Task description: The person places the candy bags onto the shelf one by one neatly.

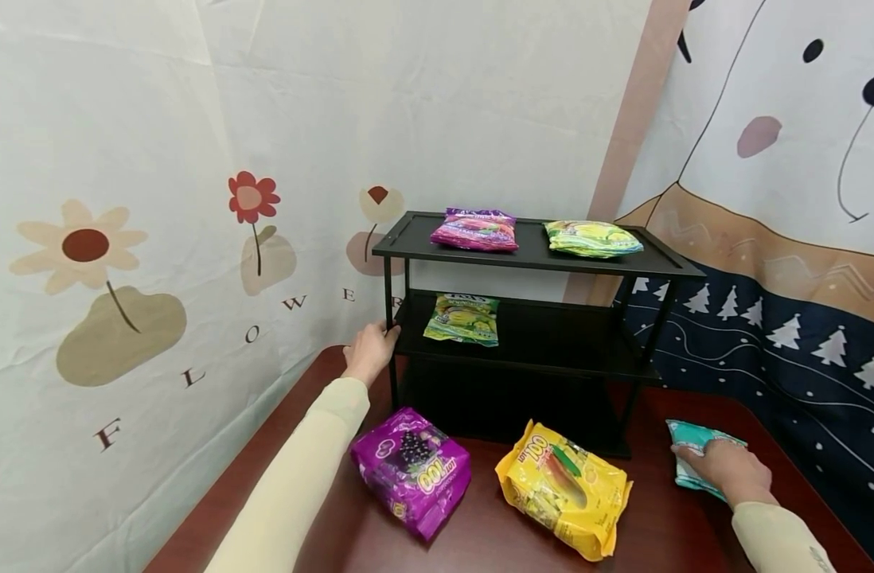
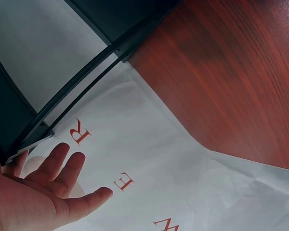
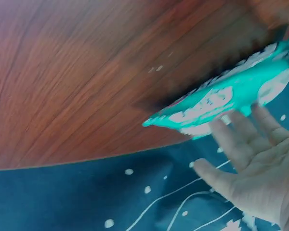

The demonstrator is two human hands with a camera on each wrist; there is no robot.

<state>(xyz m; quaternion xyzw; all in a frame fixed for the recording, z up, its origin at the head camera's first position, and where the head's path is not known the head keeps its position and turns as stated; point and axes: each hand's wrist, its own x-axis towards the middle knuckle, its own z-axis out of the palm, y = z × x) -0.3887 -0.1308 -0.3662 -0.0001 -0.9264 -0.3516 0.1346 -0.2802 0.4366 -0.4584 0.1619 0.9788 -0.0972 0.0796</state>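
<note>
Where the rack stands, purple bag, yellow bag in front

- Rack: there is one, and clock directions here are taken from its middle.
- Shelves of this rack: three.
- Bags: six in total, three on the rack and three outside it.
- On the top shelf: two, namely one pink-purple bag at 11 o'clock and one yellow-green bag at 1 o'clock.
- On the middle shelf: one green bag, at 9 o'clock.
- Outside the rack: one purple bag at 7 o'clock, one yellow bag between 5 and 6, one teal bag at 4.
- Hands: two, the left hand at 9 o'clock, the right hand at 4.
- Printed flowers: three, toward 9 to 10 o'clock.
</note>
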